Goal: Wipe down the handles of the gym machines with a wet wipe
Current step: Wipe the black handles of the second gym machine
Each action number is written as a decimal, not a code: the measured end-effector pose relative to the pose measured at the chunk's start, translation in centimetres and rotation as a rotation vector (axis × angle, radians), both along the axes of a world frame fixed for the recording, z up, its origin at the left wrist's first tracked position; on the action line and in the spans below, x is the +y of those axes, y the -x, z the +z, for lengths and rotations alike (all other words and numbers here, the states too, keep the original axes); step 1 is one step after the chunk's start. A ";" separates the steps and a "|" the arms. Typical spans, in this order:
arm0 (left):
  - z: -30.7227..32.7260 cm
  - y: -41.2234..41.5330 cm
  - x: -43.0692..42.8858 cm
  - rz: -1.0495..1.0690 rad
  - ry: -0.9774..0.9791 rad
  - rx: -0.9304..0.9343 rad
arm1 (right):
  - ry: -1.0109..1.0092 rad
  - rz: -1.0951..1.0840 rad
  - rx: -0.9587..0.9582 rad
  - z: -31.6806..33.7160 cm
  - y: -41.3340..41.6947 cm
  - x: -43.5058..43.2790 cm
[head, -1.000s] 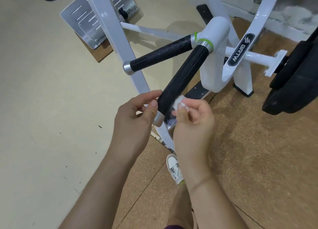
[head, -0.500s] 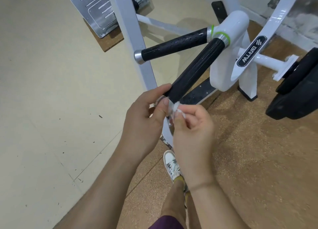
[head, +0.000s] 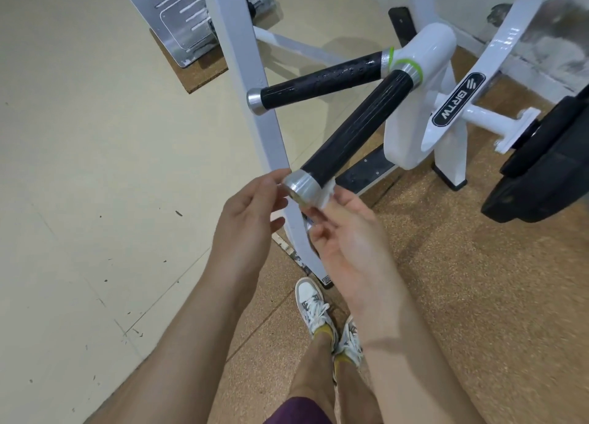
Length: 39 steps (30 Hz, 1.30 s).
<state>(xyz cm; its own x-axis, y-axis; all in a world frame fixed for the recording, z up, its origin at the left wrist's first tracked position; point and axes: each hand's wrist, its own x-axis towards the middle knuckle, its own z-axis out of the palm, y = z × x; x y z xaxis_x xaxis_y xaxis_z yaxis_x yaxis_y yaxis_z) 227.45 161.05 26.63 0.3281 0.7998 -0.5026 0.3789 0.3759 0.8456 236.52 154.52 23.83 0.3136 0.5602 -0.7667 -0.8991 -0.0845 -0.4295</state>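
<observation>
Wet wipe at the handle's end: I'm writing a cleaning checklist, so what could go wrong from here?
1. The wet wipe is a small wad, held only by the fingertips of the right hand beside the silver end cap. It could slip and fall to the floor.
2. The far handle shows droplets. If left wet, it may be slippery to grip.

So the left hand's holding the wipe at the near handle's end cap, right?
Not quite: the right hand holds the wipe at the near handle's end cap. The left hand is beside the cap with relaxed fingers and no wipe in it. The head view shows this.
</observation>
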 end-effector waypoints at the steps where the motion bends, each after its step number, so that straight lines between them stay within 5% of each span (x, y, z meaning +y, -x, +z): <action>1: -0.1 0.1 0.0 -0.015 0.046 -0.001 | 0.009 -0.005 -0.003 0.0 -0.2 0.2; 6: -0.1 0.7 -0.6 -0.161 0.098 -0.040 | 0.065 0.246 -0.267 0.8 -0.7 -1.5; 12: 0.5 1.6 -1.5 -0.001 -0.145 0.019 | 0.182 0.125 -0.433 1.9 -0.8 -0.7; 18: 1.3 1.8 -1.1 -0.298 -0.467 0.172 | 0.267 0.335 -1.153 2.7 -0.1 -0.8; 23: 1.5 1.8 -1.7 -0.299 -0.432 0.162 | 0.059 0.526 -1.624 3.6 0.1 -0.7; 24: 1.8 1.8 -1.8 -0.247 -0.372 0.122 | -0.006 0.563 -1.602 3.9 0.2 -0.5; 27: 3.5 2.2 -1.9 -0.060 -0.142 -0.105 | -0.021 0.483 -1.110 5.7 -0.7 -0.1; 29: 4.9 2.4 -1.5 0.050 -0.044 -0.277 | -0.025 0.435 -1.027 7.0 -1.7 0.0; 35: 6.6 -0.2 0.3 0.255 -0.135 -0.243 | -0.051 0.415 -0.929 10.7 -2.5 2.1; 39: 7.5 -1.1 1.6 0.423 -0.078 -0.371 | -0.050 0.161 -0.423 12.2 -3.6 4.3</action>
